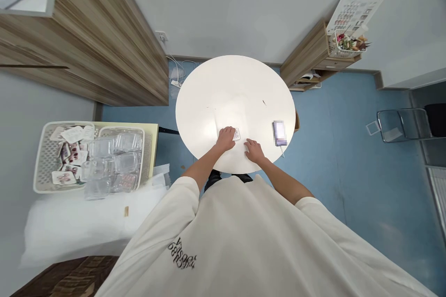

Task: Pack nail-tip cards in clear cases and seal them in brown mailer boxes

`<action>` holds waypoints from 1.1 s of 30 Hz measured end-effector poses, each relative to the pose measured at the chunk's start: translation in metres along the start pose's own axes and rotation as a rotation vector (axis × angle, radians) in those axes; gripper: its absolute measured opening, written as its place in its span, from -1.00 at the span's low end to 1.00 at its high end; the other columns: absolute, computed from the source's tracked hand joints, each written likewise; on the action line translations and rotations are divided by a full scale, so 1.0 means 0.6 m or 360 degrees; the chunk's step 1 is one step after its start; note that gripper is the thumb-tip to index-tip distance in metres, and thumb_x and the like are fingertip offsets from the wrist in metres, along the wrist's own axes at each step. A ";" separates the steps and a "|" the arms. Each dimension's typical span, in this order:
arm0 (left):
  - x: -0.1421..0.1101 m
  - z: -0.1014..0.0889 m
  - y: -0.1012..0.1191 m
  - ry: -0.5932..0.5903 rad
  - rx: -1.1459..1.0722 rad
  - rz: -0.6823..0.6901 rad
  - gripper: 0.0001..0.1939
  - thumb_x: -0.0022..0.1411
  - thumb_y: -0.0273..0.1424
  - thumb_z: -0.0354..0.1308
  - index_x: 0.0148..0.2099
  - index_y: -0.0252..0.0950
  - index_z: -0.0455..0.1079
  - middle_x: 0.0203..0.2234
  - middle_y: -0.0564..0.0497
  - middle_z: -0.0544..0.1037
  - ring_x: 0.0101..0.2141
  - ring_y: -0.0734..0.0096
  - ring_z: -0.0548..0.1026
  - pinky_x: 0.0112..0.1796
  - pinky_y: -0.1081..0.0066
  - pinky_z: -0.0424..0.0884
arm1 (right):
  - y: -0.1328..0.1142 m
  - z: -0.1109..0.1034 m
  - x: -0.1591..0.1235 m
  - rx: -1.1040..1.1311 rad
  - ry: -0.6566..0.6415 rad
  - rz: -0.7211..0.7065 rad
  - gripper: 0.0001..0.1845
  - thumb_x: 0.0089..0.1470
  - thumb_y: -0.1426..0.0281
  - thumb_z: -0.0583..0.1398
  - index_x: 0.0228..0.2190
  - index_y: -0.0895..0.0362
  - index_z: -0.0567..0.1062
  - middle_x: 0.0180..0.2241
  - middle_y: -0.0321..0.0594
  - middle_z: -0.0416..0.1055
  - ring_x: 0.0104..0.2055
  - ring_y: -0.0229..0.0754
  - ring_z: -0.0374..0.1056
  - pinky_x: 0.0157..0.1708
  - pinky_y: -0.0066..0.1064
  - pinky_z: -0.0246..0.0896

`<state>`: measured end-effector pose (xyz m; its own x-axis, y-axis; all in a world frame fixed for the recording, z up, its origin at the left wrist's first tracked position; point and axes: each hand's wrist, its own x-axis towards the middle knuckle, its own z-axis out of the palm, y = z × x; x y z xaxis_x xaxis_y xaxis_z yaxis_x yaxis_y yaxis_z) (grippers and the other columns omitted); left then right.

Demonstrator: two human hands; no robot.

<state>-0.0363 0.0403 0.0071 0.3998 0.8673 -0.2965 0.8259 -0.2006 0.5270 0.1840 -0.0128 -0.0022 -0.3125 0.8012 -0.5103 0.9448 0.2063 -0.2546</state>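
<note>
My left hand (226,139) lies curled over a small printed packet (237,134) on the round white table (223,88), and the packet shows past my fingertips. My right hand (253,151) rests on the tabletop just beside it, with its fingers spread and nothing in them. To the right, near the table's edge, lies a blurred flat device, probably a phone (279,132), with a thin white cable trailing over the rim.
Left of the table, a beige plastic basket (42,158) holds printed cards and stacked clear plastic trays (108,162), beside a white sheet (76,222). A wooden cabinet (87,41) stands behind, a shelf (310,60) at right, and a power strip (175,83) lies on the floor.
</note>
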 end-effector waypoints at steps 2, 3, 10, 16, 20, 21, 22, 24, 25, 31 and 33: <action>0.016 0.008 0.006 -0.0030 0.0024 -0.0040 -0.42 0.18 -0.47 0.08 0.26 -0.23 0.16 0.21 -0.20 0.30 0.30 0.01 0.14 0.31 0.04 -0.02 | 0.007 -0.002 0.005 -0.0058 -0.0024 -0.0046 -0.43 0.19 0.40 0.15 0.23 0.12 0.33 0.39 -0.01 0.08 0.34 0.14 0.02 0.25 -0.03 0.00; 0.023 0.011 0.007 -0.0039 0.0040 -0.0059 -0.41 0.19 -0.47 0.08 0.27 -0.23 0.16 0.21 -0.20 0.30 0.31 0.00 0.13 0.32 0.02 -0.04 | 0.009 -0.003 0.007 -0.0088 -0.0030 -0.0069 -0.43 0.18 0.40 0.16 0.22 0.12 0.33 0.38 0.00 0.08 0.33 0.15 0.03 0.25 -0.03 0.00; 0.049 0.037 -0.001 0.0029 0.0149 -0.0088 -0.45 0.23 -0.51 0.03 0.28 -0.26 0.19 0.35 -0.22 0.20 0.35 -0.03 0.10 0.28 0.00 0.07 | 0.014 -0.005 0.013 -0.0228 0.0004 -0.0193 -0.51 0.22 0.51 0.06 0.17 0.11 0.37 0.29 0.01 0.19 0.19 0.16 0.13 0.14 -0.08 0.02; 0.046 0.041 -0.001 0.0002 0.0085 -0.0130 -0.42 0.25 -0.48 0.06 0.31 -0.21 0.18 0.43 -0.16 0.08 0.41 0.00 -0.03 0.33 -0.04 -0.05 | 0.017 -0.003 0.024 -0.0273 0.0034 -0.0250 -0.55 0.26 0.53 -0.01 0.11 0.12 0.43 0.13 0.06 0.33 0.07 0.15 0.19 0.07 -0.08 0.04; 0.040 0.033 -0.001 0.0016 0.0077 -0.0198 -0.51 0.29 -0.46 0.03 0.26 -0.26 0.25 0.46 -0.16 -0.02 0.42 0.00 -0.03 0.33 -0.02 -0.02 | 0.016 -0.010 0.034 -0.0220 0.0037 -0.0246 -0.57 0.28 0.50 -0.03 0.06 0.14 0.49 0.05 0.09 0.37 0.05 0.17 0.21 0.06 -0.06 0.04; 0.038 0.031 -0.003 0.0036 0.0069 -0.0217 -0.55 0.32 -0.45 0.00 0.24 -0.27 0.27 0.45 -0.17 -0.01 0.41 0.02 0.01 0.33 0.01 0.02 | 0.016 -0.015 0.037 -0.0190 0.0039 -0.0242 -0.58 0.28 0.49 -0.03 0.04 0.15 0.50 0.04 0.10 0.37 0.06 0.17 0.21 0.07 -0.05 0.03; 0.035 0.028 -0.005 0.0058 0.0054 -0.0241 -0.58 0.35 -0.43 -0.03 0.23 -0.28 0.28 0.44 -0.17 0.03 0.39 0.04 0.06 0.32 0.03 0.05 | 0.017 -0.021 0.041 -0.0153 0.0042 -0.0244 -0.59 0.29 0.47 -0.03 0.03 0.15 0.50 0.05 0.10 0.38 0.07 0.18 0.21 0.07 -0.05 0.04; 0.029 0.018 -0.011 0.0103 0.0013 -0.0305 -0.62 0.41 -0.39 -0.08 0.21 -0.27 0.30 0.41 -0.18 0.11 0.37 0.07 0.13 0.30 0.05 0.11 | 0.020 -0.036 0.050 -0.0056 0.0054 -0.0270 -0.60 0.31 0.44 -0.03 0.03 0.15 0.51 0.07 0.08 0.39 0.09 0.16 0.21 0.07 -0.07 0.05; 0.025 0.013 -0.014 0.0124 -0.0005 -0.0340 -0.62 0.43 -0.38 -0.11 0.21 -0.26 0.30 0.39 -0.18 0.16 0.35 0.08 0.16 0.29 0.05 0.14 | 0.022 -0.045 0.057 -0.0004 0.0058 -0.0289 -0.60 0.31 0.44 -0.03 0.03 0.14 0.51 0.07 0.06 0.40 0.09 0.14 0.22 0.08 -0.09 0.06; 0.007 -0.032 -0.019 0.0257 -0.0026 -0.0397 -0.64 0.48 -0.35 -0.16 0.19 -0.20 0.32 0.26 -0.12 0.35 0.27 0.14 0.29 0.23 0.05 0.22 | 0.026 -0.090 0.115 0.0228 0.0039 -0.0283 -0.70 0.30 0.42 0.03 -0.04 0.11 0.50 0.06 -0.07 0.44 0.04 0.00 0.33 0.00 -0.22 0.19; 0.000 -0.044 -0.009 0.0331 0.0016 -0.0372 -0.64 0.47 -0.37 -0.15 0.20 -0.21 0.32 0.25 -0.13 0.35 0.25 0.13 0.30 0.22 0.06 0.22 | 0.024 -0.097 0.136 0.0267 0.0090 -0.0243 -0.72 0.30 0.42 0.04 -0.07 0.11 0.51 0.09 -0.06 0.42 0.05 0.00 0.34 0.00 -0.23 0.22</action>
<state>-0.0513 0.0532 0.0254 0.1096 0.9648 -0.2390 0.8903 0.0117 0.4552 0.1780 0.0885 0.0000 -0.4399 0.7989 -0.4101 0.8560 0.2349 -0.4606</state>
